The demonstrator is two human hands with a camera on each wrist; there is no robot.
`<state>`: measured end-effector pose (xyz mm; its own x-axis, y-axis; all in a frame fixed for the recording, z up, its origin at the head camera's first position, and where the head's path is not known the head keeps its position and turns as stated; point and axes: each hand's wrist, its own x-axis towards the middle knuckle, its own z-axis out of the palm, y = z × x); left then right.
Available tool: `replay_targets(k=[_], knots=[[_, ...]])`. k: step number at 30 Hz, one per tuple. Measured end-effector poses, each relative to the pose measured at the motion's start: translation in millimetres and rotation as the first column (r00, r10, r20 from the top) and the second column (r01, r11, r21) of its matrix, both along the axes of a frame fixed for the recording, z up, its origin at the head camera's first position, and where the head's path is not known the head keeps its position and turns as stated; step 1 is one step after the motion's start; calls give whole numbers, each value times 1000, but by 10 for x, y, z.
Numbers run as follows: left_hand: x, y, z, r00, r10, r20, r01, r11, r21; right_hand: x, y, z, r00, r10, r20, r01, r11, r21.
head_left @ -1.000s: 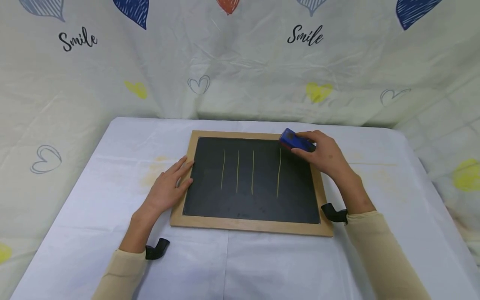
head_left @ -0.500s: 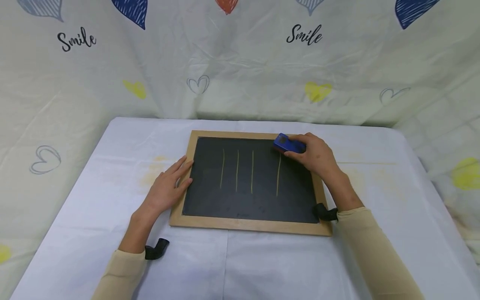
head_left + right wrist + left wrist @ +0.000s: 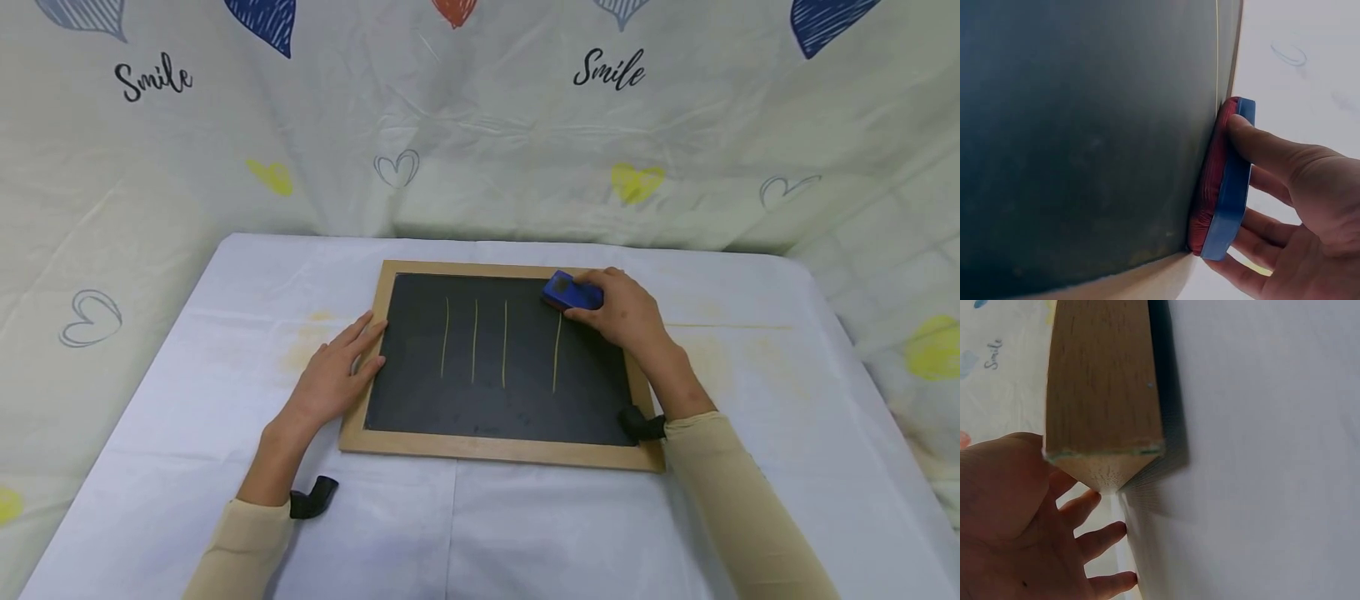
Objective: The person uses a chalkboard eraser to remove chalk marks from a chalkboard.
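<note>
A wood-framed chalkboard (image 3: 457, 408) lies on the table, with several upright yellow chalk lines (image 3: 505, 350) drawn on it. My right hand (image 3: 626, 312) grips a blue chalkboard eraser (image 3: 573, 290) between thumb and fingers near the board's top right. In the right wrist view the red felt pad of the eraser (image 3: 1213, 187) faces the dark surface, right against it, and the top of the rightmost line meets it. My left hand (image 3: 337, 379) rests with extended fingers on the left side of the wooden frame (image 3: 1104, 381).
A white cloth (image 3: 390, 525) covers the table, with faint yellow smudges (image 3: 307, 342) left of the board and a thin yellow streak (image 3: 727, 326) at the right. Behind hangs a pale curtain (image 3: 487, 108) printed with hearts and words.
My right hand has moved left and slightly down with the eraser, from the board's top right edge onto the top of the rightmost line. The left hand has stayed put.
</note>
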<state>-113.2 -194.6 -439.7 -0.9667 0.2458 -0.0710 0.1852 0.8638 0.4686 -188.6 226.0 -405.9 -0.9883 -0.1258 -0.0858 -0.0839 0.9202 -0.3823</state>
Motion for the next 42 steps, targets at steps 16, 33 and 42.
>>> replay_targets(k=[16,33,42], knots=[[-3,15,19,1000,-4,9,4,1000,-6,42,-11,29,999,17,39,-17,1000,-1],[0,10,4,1000,13,7,-13,1000,-1,188,-23,75,994,86,72,-85,996,-12],[-2,10,17,1000,8,8,-8,1000,-11,281,-15,74,992,103,80,-102,995,-20]])
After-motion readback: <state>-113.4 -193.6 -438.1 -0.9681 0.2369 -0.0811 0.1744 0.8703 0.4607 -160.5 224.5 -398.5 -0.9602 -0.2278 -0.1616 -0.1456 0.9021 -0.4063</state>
